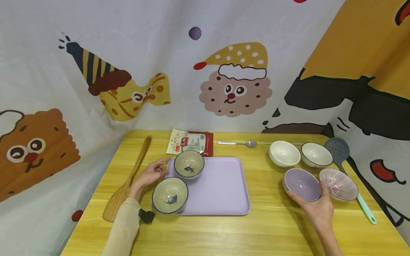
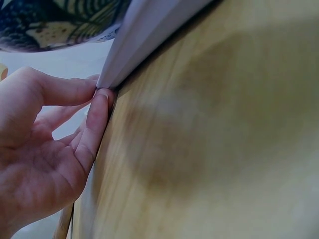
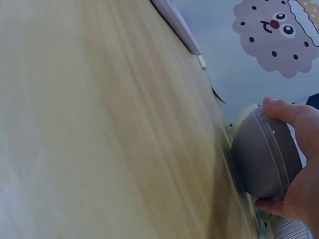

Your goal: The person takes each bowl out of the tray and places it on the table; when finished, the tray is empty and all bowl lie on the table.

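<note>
My left hand [image 1: 153,173] is at the left edge of the lilac tray [image 1: 221,188]. In the left wrist view its thumb and fingers pinch the tray's rim [image 2: 127,47]. Two speckled bowls with blue rims and a fish painted inside stand at the tray's left side: one bowl [image 1: 189,164] farther back, the other bowl [image 1: 170,195] nearer and partly over the edge. My right hand [image 1: 318,209] grips a purple bowl [image 1: 302,185] by its near right side, thumb and fingers spread around it. The right wrist view shows the same bowl [image 3: 264,154] from outside.
Beside the purple bowl are a white bowl [image 1: 284,154], a dark-rimmed white bowl [image 1: 317,155] and a pink striped bowl [image 1: 338,184]. A slotted skimmer [image 1: 337,149] lies behind them. A spoon [image 1: 237,143], a food packet [image 1: 192,142] and a wooden spatula [image 1: 126,185] lie around the tray.
</note>
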`<state>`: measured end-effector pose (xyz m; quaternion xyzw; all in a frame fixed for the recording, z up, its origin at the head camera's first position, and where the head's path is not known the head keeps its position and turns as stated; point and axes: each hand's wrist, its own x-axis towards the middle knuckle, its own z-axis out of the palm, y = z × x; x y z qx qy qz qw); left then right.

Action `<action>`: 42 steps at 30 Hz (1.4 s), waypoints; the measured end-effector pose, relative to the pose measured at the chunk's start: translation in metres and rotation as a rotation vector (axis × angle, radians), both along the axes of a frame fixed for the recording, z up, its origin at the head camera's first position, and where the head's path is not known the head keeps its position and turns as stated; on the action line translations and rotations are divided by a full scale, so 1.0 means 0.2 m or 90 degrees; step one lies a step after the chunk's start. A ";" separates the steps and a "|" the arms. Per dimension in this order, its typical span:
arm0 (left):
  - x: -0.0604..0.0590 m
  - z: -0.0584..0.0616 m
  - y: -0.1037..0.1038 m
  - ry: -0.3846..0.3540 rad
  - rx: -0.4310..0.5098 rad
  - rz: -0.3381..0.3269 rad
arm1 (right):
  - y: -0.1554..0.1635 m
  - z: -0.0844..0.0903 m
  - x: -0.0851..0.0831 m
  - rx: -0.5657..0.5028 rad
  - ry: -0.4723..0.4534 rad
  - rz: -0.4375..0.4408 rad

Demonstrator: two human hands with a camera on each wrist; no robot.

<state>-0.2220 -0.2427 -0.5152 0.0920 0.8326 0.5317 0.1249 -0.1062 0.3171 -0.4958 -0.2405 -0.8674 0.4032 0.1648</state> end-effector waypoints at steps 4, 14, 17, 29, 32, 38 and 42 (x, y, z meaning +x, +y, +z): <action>0.00 0.00 0.00 0.001 0.001 0.005 | -0.01 0.00 -0.02 0.018 0.025 0.021; 0.06 0.16 0.04 0.014 -0.006 -0.010 | -0.10 0.14 0.02 0.117 0.006 0.037; 0.05 0.13 0.03 0.020 -0.008 -0.014 | -0.14 0.22 0.03 0.143 0.038 0.059; 0.01 0.02 -0.01 0.011 -0.005 -0.011 | -0.24 0.41 -0.13 0.103 0.084 0.211; 0.01 0.02 -0.01 0.009 -0.005 -0.012 | -0.28 0.44 -0.18 0.087 0.070 0.263; 0.01 0.02 0.00 0.008 -0.001 -0.011 | -0.38 0.47 -0.28 0.034 0.028 0.359; 0.01 0.02 0.00 0.009 -0.006 -0.008 | -0.45 0.44 -0.35 -0.005 0.016 0.418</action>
